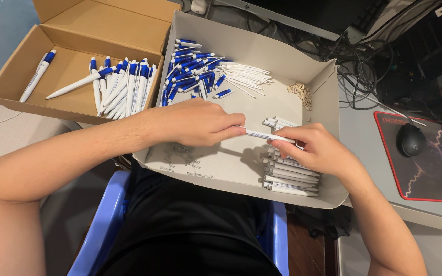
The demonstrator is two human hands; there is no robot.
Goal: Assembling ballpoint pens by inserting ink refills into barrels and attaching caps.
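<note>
Between both hands [262, 135], white pen barrel [268, 136]

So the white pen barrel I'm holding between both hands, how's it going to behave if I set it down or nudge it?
The white pen barrel, pinched between the left hand and right hand, looks stiff and straight, so it probably won't flex. It is slim and round, so it may roll on the shallow tray. It appears light, so a nudge would likely send it sliding.
</note>
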